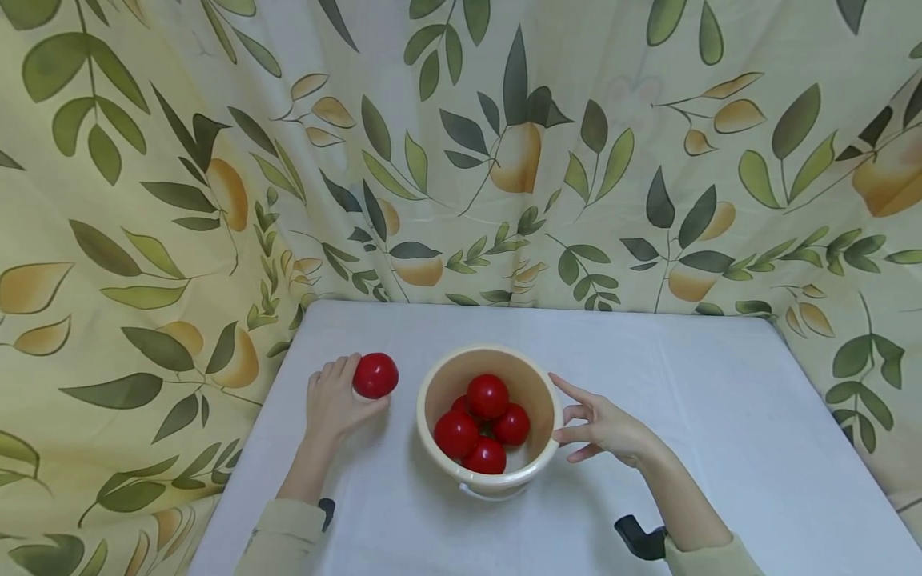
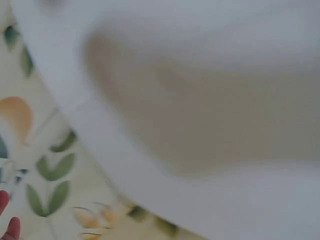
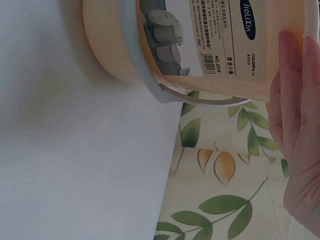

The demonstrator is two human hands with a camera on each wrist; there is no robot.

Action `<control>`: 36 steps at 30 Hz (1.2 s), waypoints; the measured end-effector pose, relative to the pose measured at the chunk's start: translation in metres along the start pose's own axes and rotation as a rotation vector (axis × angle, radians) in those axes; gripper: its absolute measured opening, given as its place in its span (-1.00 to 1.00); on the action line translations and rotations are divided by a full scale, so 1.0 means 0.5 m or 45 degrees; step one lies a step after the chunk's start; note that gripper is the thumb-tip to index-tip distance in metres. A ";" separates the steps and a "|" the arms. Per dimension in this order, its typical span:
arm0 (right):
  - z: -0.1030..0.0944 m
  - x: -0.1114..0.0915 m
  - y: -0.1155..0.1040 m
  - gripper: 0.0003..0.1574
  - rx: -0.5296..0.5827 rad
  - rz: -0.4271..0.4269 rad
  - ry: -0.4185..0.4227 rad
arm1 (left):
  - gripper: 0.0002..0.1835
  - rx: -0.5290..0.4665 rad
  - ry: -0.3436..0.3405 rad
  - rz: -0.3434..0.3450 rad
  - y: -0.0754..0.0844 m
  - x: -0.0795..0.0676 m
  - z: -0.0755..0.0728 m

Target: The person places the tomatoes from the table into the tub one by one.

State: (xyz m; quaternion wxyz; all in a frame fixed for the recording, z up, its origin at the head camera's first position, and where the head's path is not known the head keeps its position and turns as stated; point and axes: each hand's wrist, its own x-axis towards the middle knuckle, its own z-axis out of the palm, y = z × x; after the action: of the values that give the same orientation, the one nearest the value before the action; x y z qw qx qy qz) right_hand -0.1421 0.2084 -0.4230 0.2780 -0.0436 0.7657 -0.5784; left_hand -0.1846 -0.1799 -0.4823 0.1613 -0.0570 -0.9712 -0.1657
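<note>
My left hand (image 1: 337, 404) grips a glossy red round fruit (image 1: 376, 375) above the left part of the table, left of the bucket. Only its fingertips (image 2: 12, 227) show at the lower left of the left wrist view, where the fruit is out of frame. A cream plastic bucket (image 1: 428, 438) stands mid-table with several red fruits (image 1: 487, 397) inside. Against its right side rests my right hand (image 1: 612, 428), fingers spread at the rim in the head view. The right wrist view shows straight fingers (image 3: 290, 75) along the bucket wall beside a printed label (image 3: 215, 40).
The bucket's pale handle (image 1: 490, 494) hangs down on its near side. A white cloth covers the table (image 1: 670, 360). Behind and left of it hangs a leaf-and-fruit patterned curtain (image 1: 461, 216). Each wrist wears a dark strap, partly seen at the right cuff (image 1: 641, 540).
</note>
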 end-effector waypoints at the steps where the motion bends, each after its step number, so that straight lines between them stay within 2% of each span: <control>1: 0.000 0.000 0.000 0.14 0.001 0.001 0.000 | -0.20 -0.011 0.011 0.014 0.012 0.007 -0.009; 8: 0.000 0.002 0.002 0.14 0.026 0.000 -0.012 | -0.18 -0.105 0.052 0.102 0.100 0.033 -0.065; 14: -0.002 0.001 0.005 0.14 0.035 -0.014 -0.012 | -0.20 -0.077 0.019 0.252 0.173 0.033 -0.073; 21: -0.002 -0.001 0.004 0.11 0.057 -0.015 -0.021 | -0.25 0.064 -0.010 0.540 0.240 0.019 -0.047; 26: -0.001 0.000 0.004 0.12 0.056 -0.016 -0.022 | -0.27 0.140 -0.054 0.684 0.269 0.008 -0.023; 32: 0.000 -0.001 0.007 0.13 0.041 0.000 -0.001 | -0.26 0.233 -0.195 0.824 0.299 0.002 0.007; 36: 0.000 -0.001 0.007 0.13 0.038 -0.005 -0.005 | -0.22 0.382 -0.306 0.937 0.318 0.003 0.026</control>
State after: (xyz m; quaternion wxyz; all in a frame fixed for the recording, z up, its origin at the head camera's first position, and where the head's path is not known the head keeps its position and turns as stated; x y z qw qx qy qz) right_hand -0.1406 0.2097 -0.4260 0.2790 -0.0419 0.7564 -0.5901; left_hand -0.1636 -0.0263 -0.4452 0.1015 -0.3952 -0.9113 0.0542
